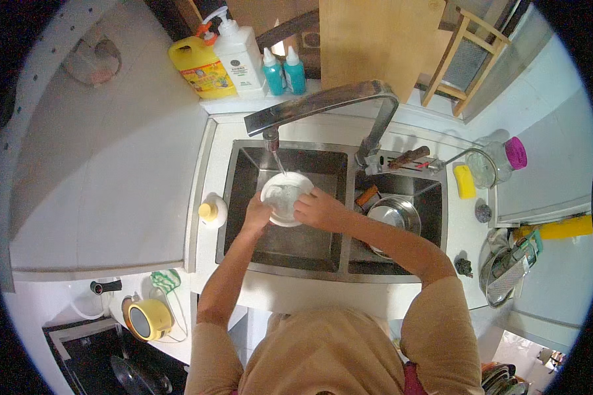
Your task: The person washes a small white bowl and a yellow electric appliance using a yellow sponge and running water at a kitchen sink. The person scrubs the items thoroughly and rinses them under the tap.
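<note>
A white bowl (282,197) is held over the left basin of a steel double sink (296,252), and a stream of water from the faucet (321,103) runs into it. My left hand (259,213) grips the bowl's left rim. On the right side, my right hand (318,210) has its fingers bent over the rim, partly inside the bowl. Water or suds seem to lie in the bowl. A round steel pot (393,217) sits in the right basin, partly hidden by my right forearm.
A white bottle with a yellow cap (208,212) stands left of the sink. Pump bottles (239,59) line the ledge behind. To the right are a yellow sponge (464,181), a glass jar (489,165) and a steel scourer (483,213). A brown-handled tool (409,157) lies behind the right basin.
</note>
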Tool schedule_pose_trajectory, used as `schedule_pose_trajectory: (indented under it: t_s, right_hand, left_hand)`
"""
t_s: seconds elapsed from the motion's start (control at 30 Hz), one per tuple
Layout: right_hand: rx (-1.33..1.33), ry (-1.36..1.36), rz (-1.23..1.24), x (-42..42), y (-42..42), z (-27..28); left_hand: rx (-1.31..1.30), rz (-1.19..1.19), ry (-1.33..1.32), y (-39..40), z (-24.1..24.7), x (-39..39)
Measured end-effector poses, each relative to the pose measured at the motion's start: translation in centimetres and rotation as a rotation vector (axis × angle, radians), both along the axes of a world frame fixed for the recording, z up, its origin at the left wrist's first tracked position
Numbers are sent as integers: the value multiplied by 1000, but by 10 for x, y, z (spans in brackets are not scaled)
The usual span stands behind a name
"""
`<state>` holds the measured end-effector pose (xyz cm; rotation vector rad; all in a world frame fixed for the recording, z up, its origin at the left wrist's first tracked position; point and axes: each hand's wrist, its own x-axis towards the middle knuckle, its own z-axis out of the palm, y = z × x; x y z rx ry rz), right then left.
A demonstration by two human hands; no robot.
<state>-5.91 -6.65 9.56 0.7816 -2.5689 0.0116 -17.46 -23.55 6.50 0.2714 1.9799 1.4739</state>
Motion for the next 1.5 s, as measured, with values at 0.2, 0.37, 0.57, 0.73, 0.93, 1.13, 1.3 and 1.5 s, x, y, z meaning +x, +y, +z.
schedule_pose_trajectory:
  t_s: [0.2,0.37,0.57,0.73,0.93,1.13,1.3,1.5]
  right_hand:
    - [87,60,190,-38,49,17]
    - [99,-115,54,-37,43,23]
    - [-65,32,-13,-21,36,-13]
    - [25,23,-2,-26,35,2]
    - [62,48,48,-38,44,1]
    - [-11,91,-73,-28,27,-14]
    - [-378,-249,-333,-4,-27,-43]
    - [-896,-348,-296,-5,-76,-7]
  left_hand:
    - [-1,-208,66,-9,3,-18]
    - [8,-117,56,2,20,-20]
    - [43,-134,129,-4,-9,-33]
    - [-2,-117,121,1,8,-26]
    - [34,-185,110,0,-6,-26]
    - [58,-68,256,-2,-10,-30]
    - [-160,-44,556,2,-9,-24]
    - [-245,-16,827,-6,17,-31]
